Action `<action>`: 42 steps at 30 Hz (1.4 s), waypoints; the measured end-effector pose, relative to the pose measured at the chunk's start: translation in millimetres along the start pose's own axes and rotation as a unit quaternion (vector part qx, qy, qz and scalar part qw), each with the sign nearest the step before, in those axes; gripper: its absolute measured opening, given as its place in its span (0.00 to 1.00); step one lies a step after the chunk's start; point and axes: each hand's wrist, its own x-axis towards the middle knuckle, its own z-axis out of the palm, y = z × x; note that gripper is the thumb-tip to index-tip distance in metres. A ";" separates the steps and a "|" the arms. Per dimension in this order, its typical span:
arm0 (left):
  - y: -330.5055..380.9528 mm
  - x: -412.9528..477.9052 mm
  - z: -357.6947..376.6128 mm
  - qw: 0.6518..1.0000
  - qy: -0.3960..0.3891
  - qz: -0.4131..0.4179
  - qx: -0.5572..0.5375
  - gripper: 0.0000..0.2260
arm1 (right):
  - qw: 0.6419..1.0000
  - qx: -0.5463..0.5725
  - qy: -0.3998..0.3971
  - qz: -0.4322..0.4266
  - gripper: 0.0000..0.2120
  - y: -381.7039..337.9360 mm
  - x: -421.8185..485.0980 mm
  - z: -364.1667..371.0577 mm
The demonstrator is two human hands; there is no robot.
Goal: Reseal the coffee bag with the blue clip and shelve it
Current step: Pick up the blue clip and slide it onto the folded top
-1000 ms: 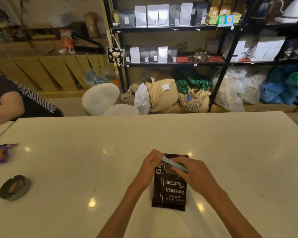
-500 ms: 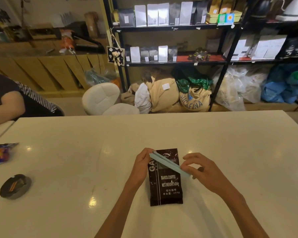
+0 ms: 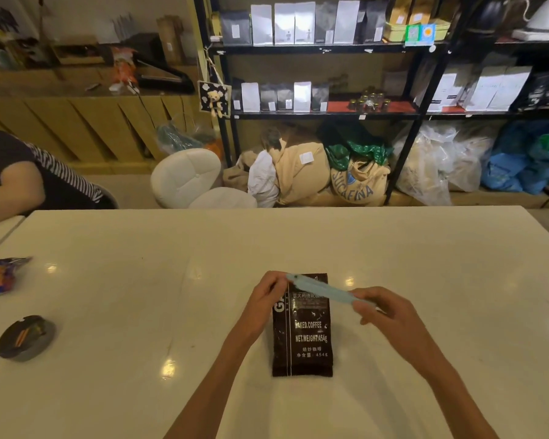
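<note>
Two hands: both on the clip, above the bag's top end.
Coffee bag (image 3: 301, 337): dark brown, glossy, flat on the white counter (image 3: 140, 296), near its front edge and roughly centred. White print reads "BAKED.COFFEE" and "NET.WEIGHT:454g", with smaller characters below and a thin white vertical line down its left side.
Blue clip (image 3: 320, 289): pale blue, long and slim, lying diagonally across the bag's top, left end higher, right end past the bag's right edge. Cannot tell whether it is clamped on the bag.
Left hand (image 3: 263, 302): at the bag's upper left corner, fingers pinching the clip's left end.
Right hand (image 3: 390, 315): to the right of the bag, fingers pinching the clip's right end.
Shelf unit (image 3: 324, 114): black metal, beyond the counter, rows of white, grey and black bags on it, sacks beneath it.
Counter left side: dark round ashtray (image 3: 26, 337) and a purple-orange wrapper (image 3: 0, 277), well apart from the bag.
</note>
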 end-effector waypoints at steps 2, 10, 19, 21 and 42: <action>-0.3 -1.8 -0.5 0.999 -0.035 0.015 -0.005 0.18 | 0.998 -0.007 0.055 -0.007 0.06 1.0 1.8 -27.4; -3.5 -7.4 18.4 0.990 0.035 -0.048 -0.129 0.30 | 0.997 -0.058 0.012 0.050 0.05 9.4 21.1 -33.8; -6.0 -11.9 30.0 0.972 0.125 -0.089 -0.180 0.25 | 0.995 0.027 -0.025 0.088 0.08 6.8 30.6 15.9; -4.2 -12.3 30.2 0.970 0.128 -0.092 -0.187 0.26 | 0.995 0.040 -0.023 0.092 0.11 5.7 31.7 21.2; -8.1 -2.3 23.5 0.979 0.111 -0.097 -0.140 0.18 | 0.992 0.071 0.046 0.089 0.17 18.1 41.8 52.4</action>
